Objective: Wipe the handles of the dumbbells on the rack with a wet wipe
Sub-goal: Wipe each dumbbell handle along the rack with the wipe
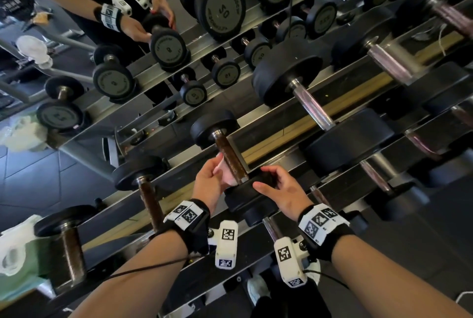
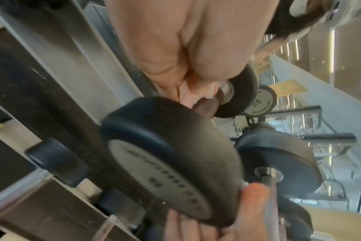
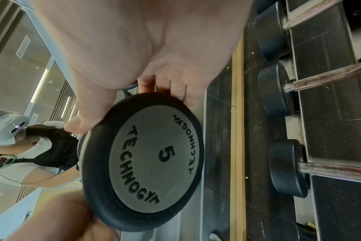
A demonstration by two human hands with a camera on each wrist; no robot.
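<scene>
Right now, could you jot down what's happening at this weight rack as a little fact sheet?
Place: dumbbell rack facing a mirror
Dumbbell in work: marked 5 on its near end, resting on the rack
Left hand: presses a pale wet wipe against the left side of the brown handle
Right hand: grips the rim of the near end, fingers curled over the top
Neighbours: two more brown-handled dumbbells to the left, larger chrome-handled ones to the right
Task state: wiping this handle in progress

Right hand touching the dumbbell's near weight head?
Touching. Right wrist view shows the right hand with fingers and thumb curled over the rim of the weight head.
</scene>
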